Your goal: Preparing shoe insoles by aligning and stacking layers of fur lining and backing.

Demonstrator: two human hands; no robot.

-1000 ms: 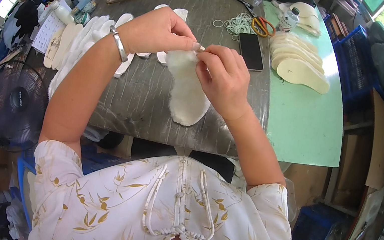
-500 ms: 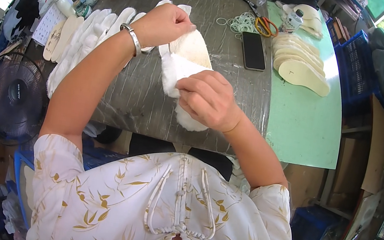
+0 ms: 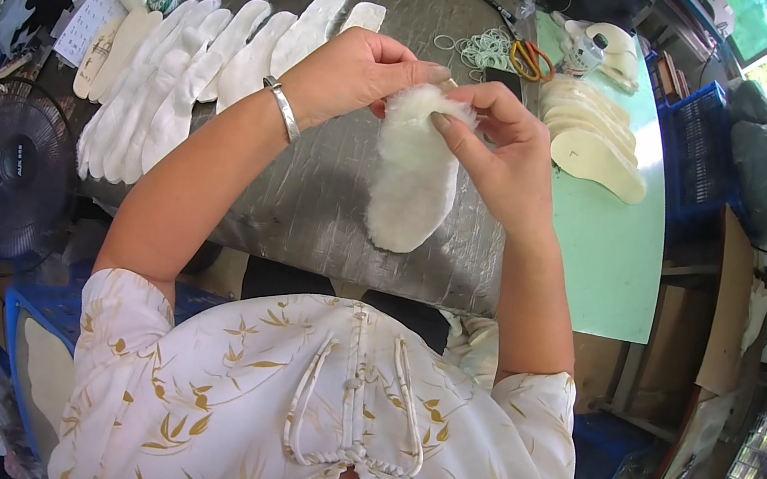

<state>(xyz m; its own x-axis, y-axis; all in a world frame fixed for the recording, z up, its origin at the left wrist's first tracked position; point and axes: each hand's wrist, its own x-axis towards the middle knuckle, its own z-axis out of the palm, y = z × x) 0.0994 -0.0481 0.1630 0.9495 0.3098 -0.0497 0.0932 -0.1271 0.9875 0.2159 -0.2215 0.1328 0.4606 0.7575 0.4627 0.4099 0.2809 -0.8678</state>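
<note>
Insole (image 3: 411, 183) of fluffy pile, probably light, soft and bendy, so best pinched by its edges, lies over the near counter (image 3: 309, 202), far end gripped between left hand (image 3: 354, 80) and right hand (image 3: 511, 154), white insoles (image 3: 253, 60) leftward.

White gold-leaf-print blouse (image 3: 263, 382), short sleeves (image 3: 533, 407), silver bangle (image 3: 282, 109)
</note>
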